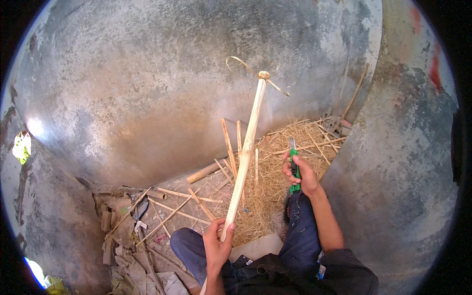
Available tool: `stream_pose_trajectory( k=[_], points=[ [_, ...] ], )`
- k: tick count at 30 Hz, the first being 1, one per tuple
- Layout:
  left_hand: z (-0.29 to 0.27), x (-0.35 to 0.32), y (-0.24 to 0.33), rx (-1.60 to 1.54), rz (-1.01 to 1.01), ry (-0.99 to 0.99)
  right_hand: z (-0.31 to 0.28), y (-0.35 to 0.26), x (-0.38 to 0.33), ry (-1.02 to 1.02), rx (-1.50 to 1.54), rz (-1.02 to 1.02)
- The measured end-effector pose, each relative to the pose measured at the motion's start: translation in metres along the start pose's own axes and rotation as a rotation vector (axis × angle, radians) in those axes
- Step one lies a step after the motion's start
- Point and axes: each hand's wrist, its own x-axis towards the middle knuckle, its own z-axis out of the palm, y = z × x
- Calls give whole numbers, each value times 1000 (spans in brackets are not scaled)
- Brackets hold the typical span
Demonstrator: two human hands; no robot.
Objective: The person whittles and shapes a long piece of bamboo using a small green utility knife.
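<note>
My left hand (217, 247) is closed round the lower part of a long pale bamboo strip (249, 140), which slants up and away from me. At its far tip is a knobbly node with thin curled shavings (239, 59) hanging off it. To the right, my right hand (306, 176) grips a green utility knife (294, 169), its short blade pointing up and away from me. The knife is apart from the strip.
A heap of straw-like shavings (290, 147) covers the floor ahead. Several thin sticks (169, 220) and a thicker bamboo piece (204, 173) lie left of it. Crumpled grey cloth or sacking (132, 268) is at lower left. Curved grey walls (196, 98) enclose the spot.
</note>
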Motion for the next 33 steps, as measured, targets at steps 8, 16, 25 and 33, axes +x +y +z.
stream_pose_trajectory(
  k=[8, 16, 25, 33],
  points=[
    [8, -2, 11, 94, 48, -56, 47, 1, -6, 98, -352, -134],
    [9, -3, 3, 121, 43, -122, 47, 19, 2, 174, -540, -210],
    [-4, 4, -1, 231, 70, -156, 45, 6, -1, -38, -610, -106],
    [-6, 1, 2, 336, 37, -213, 25, 27, 5, -75, -571, -8]
  ],
)
